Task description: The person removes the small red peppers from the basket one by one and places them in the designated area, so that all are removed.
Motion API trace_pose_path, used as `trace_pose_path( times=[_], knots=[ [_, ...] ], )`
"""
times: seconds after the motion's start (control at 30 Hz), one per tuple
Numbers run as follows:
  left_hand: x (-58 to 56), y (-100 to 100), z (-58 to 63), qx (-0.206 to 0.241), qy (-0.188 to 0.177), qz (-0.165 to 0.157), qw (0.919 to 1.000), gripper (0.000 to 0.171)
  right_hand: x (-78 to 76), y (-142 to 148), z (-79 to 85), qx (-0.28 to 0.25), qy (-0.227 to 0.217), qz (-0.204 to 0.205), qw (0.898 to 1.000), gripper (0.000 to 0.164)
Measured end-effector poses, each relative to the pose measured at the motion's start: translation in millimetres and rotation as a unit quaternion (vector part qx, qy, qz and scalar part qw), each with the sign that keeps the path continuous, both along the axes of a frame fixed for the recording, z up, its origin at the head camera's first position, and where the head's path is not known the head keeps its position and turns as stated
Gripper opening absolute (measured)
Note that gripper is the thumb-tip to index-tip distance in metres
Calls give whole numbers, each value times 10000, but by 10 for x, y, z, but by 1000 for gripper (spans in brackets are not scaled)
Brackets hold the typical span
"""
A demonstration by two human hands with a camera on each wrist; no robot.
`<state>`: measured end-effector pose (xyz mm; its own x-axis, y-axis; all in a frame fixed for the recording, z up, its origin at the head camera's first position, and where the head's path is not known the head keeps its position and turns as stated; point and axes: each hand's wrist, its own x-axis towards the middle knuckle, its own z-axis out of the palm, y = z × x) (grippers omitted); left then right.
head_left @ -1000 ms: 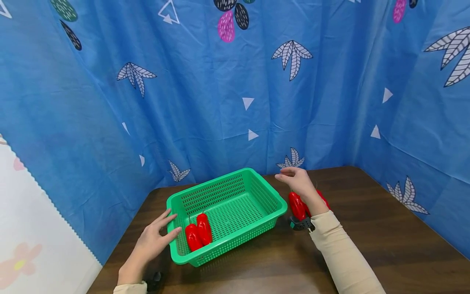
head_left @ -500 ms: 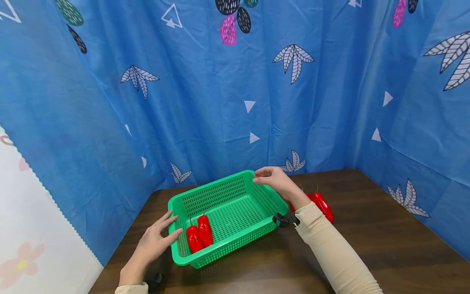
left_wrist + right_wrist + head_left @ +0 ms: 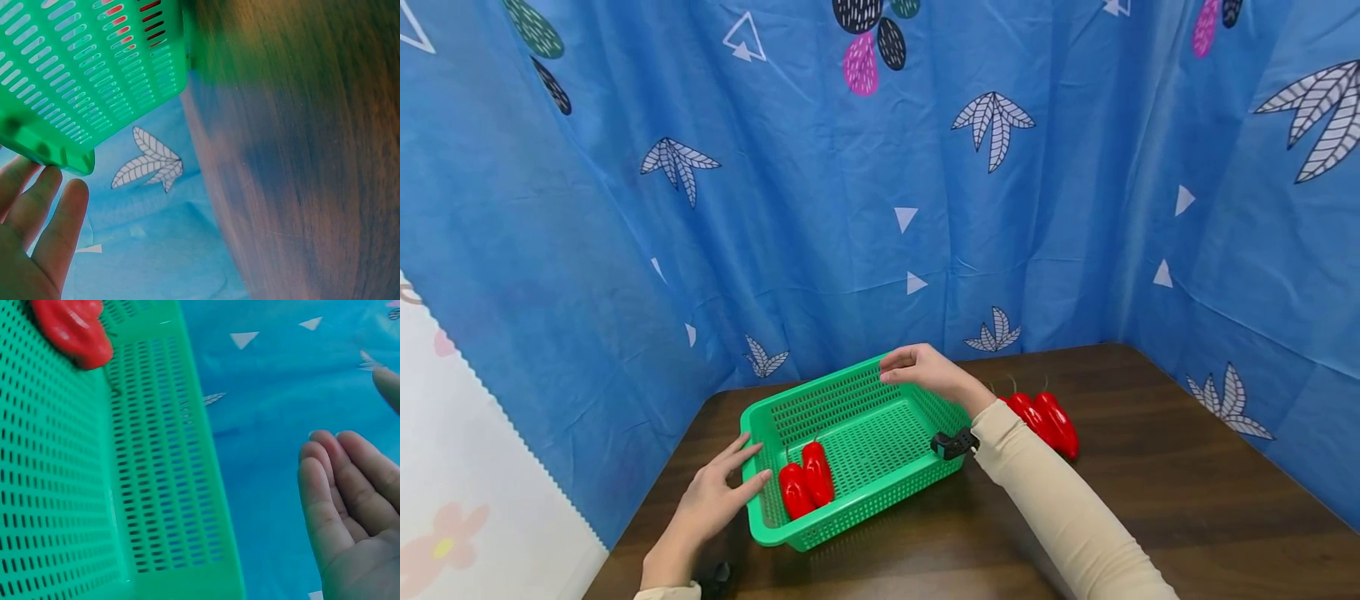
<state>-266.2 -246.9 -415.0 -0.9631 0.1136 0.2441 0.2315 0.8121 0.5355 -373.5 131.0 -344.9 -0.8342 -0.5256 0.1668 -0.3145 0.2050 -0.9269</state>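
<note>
A green slotted plastic basket [image 3: 865, 500] stands on the table with two glossy red peppers [image 3: 817, 473] lying in its left end. At that end my left hand [image 3: 707, 500] has its fingers extended, fingertips right at the rim; the left wrist view shows the fingers [image 3: 72, 206] beneath the basket's lip. Over the basket's far right part is my right hand [image 3: 932, 371], fingers loosely bent. Its palm holds nothing in the right wrist view, where the fingers [image 3: 319, 500] lie outside the basket wall. More red peppers [image 3: 1056, 425] lie right of the basket, partly behind the right forearm.
The dark wooden table [image 3: 1150, 467] reaches back to a blue patterned curtain [image 3: 820, 208], which also runs along the right side. A white floral cloth [image 3: 467, 467] hangs at the left. Black bands with a small device [image 3: 951, 444] sit at both wrists.
My right hand has moved left from above the peppers on the table to over the basket, uncovering more of those peppers. The left hand stays at the basket's left rim.
</note>
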Motion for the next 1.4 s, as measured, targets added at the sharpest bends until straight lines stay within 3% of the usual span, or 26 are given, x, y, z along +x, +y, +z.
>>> trace_pose_path(
  times=[0.6, 0.87, 1.4],
  knots=[
    [19, -30, -51, 54, -41, 60, 10000, 64, -185, -369, -109, 598, -457, 670, 9949, 40],
    [29, -8, -45, 15, 24, 102, 9999, 62, -220, -492, -126, 905, -606, 604, 9922, 41],
    [8, 17, -12, 53, -60, 98, 9999, 64, -252, -643, -271, 822, -918, 735, 9897, 53]
  ],
)
